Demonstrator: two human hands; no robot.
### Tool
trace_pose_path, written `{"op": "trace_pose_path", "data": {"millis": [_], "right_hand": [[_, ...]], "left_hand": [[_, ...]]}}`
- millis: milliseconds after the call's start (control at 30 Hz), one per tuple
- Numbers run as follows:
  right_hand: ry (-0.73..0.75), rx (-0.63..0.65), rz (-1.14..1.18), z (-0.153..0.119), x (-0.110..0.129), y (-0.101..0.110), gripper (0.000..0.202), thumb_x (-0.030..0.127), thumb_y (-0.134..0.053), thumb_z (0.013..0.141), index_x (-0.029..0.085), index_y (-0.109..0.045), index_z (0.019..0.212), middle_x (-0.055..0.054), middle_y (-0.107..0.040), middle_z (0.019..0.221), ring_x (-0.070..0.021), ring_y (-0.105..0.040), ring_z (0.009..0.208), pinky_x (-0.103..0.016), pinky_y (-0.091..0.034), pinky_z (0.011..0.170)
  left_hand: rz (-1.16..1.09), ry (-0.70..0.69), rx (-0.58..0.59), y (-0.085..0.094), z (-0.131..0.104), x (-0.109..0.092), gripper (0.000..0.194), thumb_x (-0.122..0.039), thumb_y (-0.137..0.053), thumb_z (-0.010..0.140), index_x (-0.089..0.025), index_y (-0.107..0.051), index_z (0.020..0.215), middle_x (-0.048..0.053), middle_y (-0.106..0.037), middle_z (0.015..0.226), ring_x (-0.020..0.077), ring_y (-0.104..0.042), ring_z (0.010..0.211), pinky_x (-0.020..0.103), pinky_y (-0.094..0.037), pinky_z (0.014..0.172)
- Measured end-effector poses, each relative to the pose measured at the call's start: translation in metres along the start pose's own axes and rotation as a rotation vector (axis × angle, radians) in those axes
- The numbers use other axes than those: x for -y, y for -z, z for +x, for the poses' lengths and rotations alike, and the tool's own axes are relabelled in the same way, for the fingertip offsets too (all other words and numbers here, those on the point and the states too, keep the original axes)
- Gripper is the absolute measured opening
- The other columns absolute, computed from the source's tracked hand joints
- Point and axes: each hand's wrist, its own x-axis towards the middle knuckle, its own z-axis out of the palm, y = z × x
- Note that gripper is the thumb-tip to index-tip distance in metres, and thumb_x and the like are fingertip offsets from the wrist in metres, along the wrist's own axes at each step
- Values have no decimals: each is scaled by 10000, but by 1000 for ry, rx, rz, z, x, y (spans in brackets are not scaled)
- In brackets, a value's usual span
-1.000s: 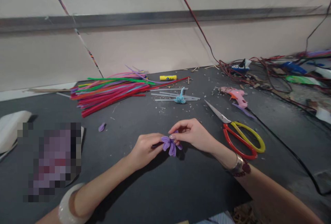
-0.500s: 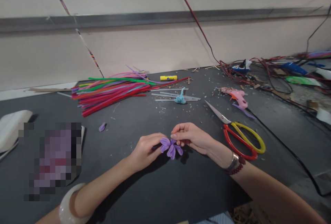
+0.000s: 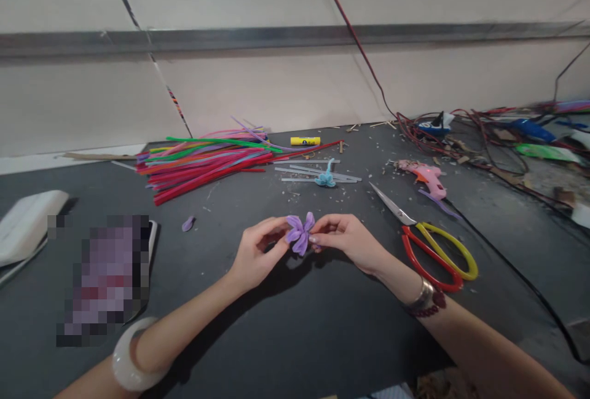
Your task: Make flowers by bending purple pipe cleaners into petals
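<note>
A purple pipe-cleaner flower (image 3: 300, 236) with several looped petals is held between my two hands above the dark table (image 3: 295, 337). My left hand (image 3: 263, 248) pinches it from the left, thumb and fingers at the petals. From the other side, the thumb and index finger of my right hand (image 3: 343, 238) close on a petal near the centre. One loose purple petal loop (image 3: 188, 224) lies on the table to the left. Beyond my hands sits a small light-blue pipe-cleaner flower (image 3: 326, 179) with a curled stem, resting on clear glue sticks (image 3: 295, 170).
Red-and-yellow-handled scissors (image 3: 433, 251) lie right of my right hand. A pink glue gun (image 3: 428, 179) with a black cord is behind them. Back left is a bundle of coloured pipe cleaners (image 3: 207, 168), near a yellow tube (image 3: 305, 141). A blurred-out phone (image 3: 152, 245) lies left. Cables tangle back right.
The purple flower has risen slightly and turned so its petals face me more. Both hands moved with it, and my right fingers shifted to its right side. The view shifted slightly.
</note>
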Motion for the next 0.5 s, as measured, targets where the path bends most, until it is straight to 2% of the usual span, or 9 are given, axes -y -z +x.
{"op": "trace_pose_path", "data": {"millis": [67,167,300,500], "right_hand": [[24,-38,-29,1,-2,-1,139,203,-718,617,152,-664,734,4,-657,655,-93,-601,596,-230,-480,615],[33,-44,-58,0,-3,-2,145,214,-720,611,159,-677,738,1,-668,683,-100,-607,626,-239,-482,649],[26,2,-61,-1,-1,-4,163,200,-704,625,176,-683,785,-10,-687,769,-128,-632,734,-275,-481,749],[88,-89,-126,0,-5,0,195,214,-714,613,161,-657,792,-19,-675,755,-128,-628,702,-285,-495,723]], "left_hand": [[-112,62,49,-2,-2,-1,225,-225,-550,783,-144,-645,970,65,-665,821,145,-615,710,245,-508,661],[-198,165,101,-5,-4,-3,297,-239,-621,728,-137,-637,1007,59,-678,824,155,-624,719,252,-519,689],[-233,322,75,-8,-3,-3,253,-229,-626,726,-140,-654,961,45,-684,800,148,-631,685,263,-527,686],[-269,412,61,-8,1,-5,172,-237,-620,731,-132,-681,853,14,-670,643,118,-616,586,229,-519,632]]}}
